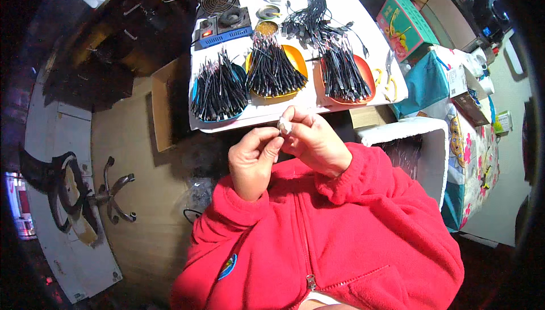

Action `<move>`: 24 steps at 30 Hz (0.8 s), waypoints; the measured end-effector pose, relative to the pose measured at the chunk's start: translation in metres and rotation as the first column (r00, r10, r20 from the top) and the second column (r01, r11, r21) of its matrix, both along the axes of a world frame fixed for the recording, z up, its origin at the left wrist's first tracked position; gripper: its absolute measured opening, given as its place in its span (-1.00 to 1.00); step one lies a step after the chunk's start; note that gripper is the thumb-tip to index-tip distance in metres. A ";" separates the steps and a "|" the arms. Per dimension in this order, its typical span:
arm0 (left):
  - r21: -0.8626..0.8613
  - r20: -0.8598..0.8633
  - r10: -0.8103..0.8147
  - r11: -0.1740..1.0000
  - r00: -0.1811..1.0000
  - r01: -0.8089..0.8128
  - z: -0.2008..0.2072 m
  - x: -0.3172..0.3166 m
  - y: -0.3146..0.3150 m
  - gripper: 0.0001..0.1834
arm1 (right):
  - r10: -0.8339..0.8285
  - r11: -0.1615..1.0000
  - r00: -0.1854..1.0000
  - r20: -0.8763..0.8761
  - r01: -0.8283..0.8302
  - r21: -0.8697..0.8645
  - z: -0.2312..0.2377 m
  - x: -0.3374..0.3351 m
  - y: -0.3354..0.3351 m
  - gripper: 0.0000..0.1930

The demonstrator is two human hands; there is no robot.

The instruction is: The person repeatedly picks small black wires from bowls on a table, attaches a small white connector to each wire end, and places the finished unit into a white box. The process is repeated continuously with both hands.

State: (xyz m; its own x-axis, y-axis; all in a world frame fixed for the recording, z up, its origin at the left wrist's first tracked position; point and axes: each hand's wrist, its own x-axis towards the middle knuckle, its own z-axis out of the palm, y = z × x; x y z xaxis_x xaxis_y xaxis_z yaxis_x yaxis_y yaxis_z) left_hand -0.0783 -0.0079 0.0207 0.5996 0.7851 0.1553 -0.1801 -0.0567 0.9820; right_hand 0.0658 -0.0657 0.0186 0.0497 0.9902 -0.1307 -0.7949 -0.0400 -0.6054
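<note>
In front of my chest, just short of the table's near edge, my two hands meet at the fingertips. My left hand (pixel 254 159) is closed in a pinch, thumb against the bent forefinger. My right hand (pixel 315 142) is closed too, its fingers curled beside the left fingertips. A small white piece (pixel 285 126) shows at the right thumb tip; whether it is held or wrapped round the thumb I cannot tell. Anything else between the fingers is hidden. Beyond them, bundles of short black cables with bare thin wire ends lie in a blue tray (pixel 220 119), a yellow tray (pixel 298 60) and a red tray (pixel 366 71).
On the white table (pixel 363 17) stand a blue soldering device (pixel 227 36), a small round tin (pixel 266 28) and long black cables (pixel 309 17). Yellow-handled scissors (pixel 390 80) lie at the right. A white foam box (pixel 443 151) is beside me, an office chair (pixel 108 193) far left.
</note>
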 end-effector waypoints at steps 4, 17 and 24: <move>-0.034 -0.012 -0.024 0.999 1.000 0.024 -0.007 -0.001 0.006 -0.87 | 0.021 0.999 0.969 0.248 -0.011 -0.042 -0.004 0.007 0.005 -0.90; -0.374 0.183 0.038 0.927 0.982 0.034 -0.022 0.003 0.032 -0.90 | 0.228 0.923 -0.311 0.923 0.370 -0.104 -0.017 0.122 0.124 -0.73; -0.449 0.234 0.077 0.893 0.969 0.037 -0.028 0.000 0.038 -0.88 | 0.167 0.903 -0.229 0.959 0.427 -0.055 -0.031 0.126 0.132 -0.72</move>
